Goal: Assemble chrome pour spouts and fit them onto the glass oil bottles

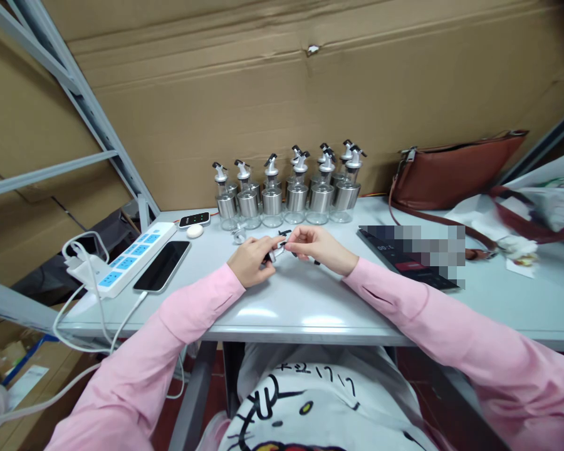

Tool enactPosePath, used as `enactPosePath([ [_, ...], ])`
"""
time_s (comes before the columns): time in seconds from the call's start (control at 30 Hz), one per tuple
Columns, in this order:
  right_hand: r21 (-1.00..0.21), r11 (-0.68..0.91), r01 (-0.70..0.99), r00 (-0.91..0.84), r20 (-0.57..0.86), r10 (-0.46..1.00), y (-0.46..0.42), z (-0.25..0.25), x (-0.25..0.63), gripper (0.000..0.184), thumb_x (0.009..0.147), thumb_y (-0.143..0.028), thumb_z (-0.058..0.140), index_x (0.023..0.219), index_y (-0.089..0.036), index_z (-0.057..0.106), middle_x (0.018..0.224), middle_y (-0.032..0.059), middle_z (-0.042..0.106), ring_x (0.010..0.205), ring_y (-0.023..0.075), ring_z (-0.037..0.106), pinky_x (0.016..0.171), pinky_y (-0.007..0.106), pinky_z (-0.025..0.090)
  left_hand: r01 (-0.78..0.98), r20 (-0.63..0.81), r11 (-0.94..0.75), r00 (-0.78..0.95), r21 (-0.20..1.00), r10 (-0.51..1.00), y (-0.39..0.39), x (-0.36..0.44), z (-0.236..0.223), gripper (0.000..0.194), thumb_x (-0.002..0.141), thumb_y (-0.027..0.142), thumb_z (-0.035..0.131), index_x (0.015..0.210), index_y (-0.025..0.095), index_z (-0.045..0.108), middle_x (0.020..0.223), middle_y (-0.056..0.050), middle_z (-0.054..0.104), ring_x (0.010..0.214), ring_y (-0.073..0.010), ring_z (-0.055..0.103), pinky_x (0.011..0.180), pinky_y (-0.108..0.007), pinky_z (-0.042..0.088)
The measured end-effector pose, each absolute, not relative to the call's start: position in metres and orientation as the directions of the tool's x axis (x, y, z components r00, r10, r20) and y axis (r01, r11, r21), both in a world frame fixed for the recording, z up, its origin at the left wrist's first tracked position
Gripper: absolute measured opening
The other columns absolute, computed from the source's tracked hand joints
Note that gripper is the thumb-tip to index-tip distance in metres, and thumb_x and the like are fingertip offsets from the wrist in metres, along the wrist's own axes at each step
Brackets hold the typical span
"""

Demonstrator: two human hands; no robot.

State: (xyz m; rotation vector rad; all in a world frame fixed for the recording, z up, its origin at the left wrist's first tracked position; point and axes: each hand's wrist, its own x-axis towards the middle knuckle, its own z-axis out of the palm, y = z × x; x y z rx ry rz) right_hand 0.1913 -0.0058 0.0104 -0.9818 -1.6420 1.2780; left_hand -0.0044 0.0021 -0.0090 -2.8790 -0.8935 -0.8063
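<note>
My left hand is closed around a silver-and-black bottle pourer, held low over the desk. From the other side, my right hand pinches at the pourer's end with thumb and forefinger. Whatever small part sits between those fingertips is mostly hidden. Just beyond my hands lies a small black piece, and another dark bit shows under my right hand. A small clear or silvery piece rests left of them. Behind stand several glass bottles with steel bands, topped with similar pourers.
On the left of the grey desk are a power strip, a phone, a small device and a white round object. To the right lie a partly blurred dark screen and a brown bag. Cardboard walls the back.
</note>
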Motion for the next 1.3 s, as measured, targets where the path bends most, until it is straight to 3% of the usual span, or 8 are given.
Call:
enactPosePath([
  [0.33,-0.980,0.199,-0.004,-0.300,0.191,0.935,-0.003,0.008,0.189,0.034,0.057,-0.038,0.075,0.075,-0.017,0.055,0.054,-0.0065,0.053,0.043,0.0057,0.044,0.044,0.021,0.035,0.520,0.524,-0.849,0.699,0.094,0.486,0.002,-0.005,-0.008,0.060,0.067,0.010,0.043,0.127,0.015,0.043,0.093,-0.006,0.060,0.085,-0.0186,0.057,0.079,-0.030,0.042],
  [1.07,-0.981,0.190,0.032,-0.343,0.167,0.924,0.000,0.002,0.189,0.029,0.059,-0.030,0.075,0.074,-0.016,0.053,0.055,-0.0053,0.059,0.046,0.0070,0.052,0.046,0.021,0.043,0.522,0.496,-0.849,0.717,0.083,0.490,0.002,-0.004,-0.009,0.058,0.065,0.009,0.045,0.123,0.014,0.048,0.088,-0.005,0.061,0.079,-0.0174,0.057,0.076,-0.029,0.043],
  [1.3,-0.984,0.173,0.034,-0.346,0.151,0.926,0.001,-0.002,0.189,0.031,0.059,-0.030,0.076,0.075,-0.016,0.054,0.057,-0.0045,0.061,0.047,0.0071,0.053,0.050,0.023,0.046,0.477,0.548,-0.872,0.701,0.115,0.456,0.004,-0.005,-0.012,0.053,0.067,0.008,0.044,0.119,0.013,0.050,0.089,-0.006,0.060,0.079,-0.0171,0.057,0.077,-0.029,0.047],
])
